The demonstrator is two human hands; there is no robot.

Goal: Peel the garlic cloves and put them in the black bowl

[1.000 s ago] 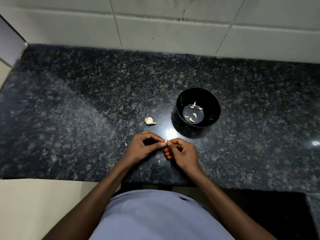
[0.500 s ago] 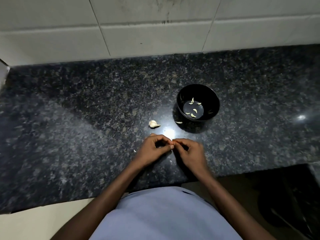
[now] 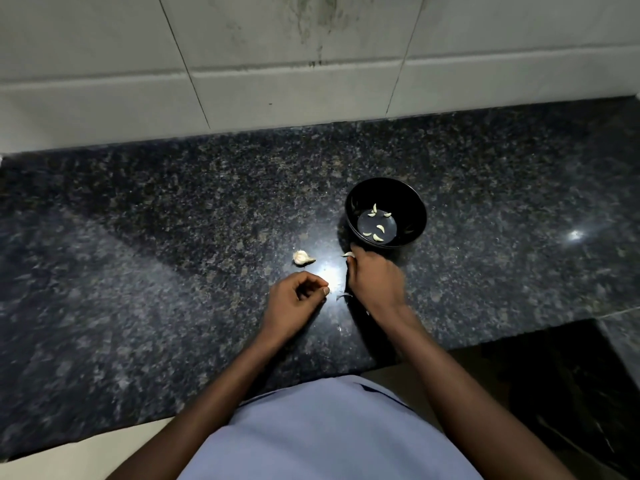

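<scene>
Beside black bowl (image 3: 412,209), right hand (image 3: 374,282) half-hiding clove (image 3: 348,254); grip unclear

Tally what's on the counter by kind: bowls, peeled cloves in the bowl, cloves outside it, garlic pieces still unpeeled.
Black bowl: 1
Peeled cloves in the bowl: 6
Clove at the right hand's fingertips, outside the bowl: 1
Unpeeled garlic piece: 1
Total: 9

Dim, bluish picture. 2 glare spots shine on the polished table (image 3: 173,237), 1 between the hands and 1 far right. Motion blur softens the right hand (image 3: 375,282); wide-angle distortion bends the edges.
</scene>
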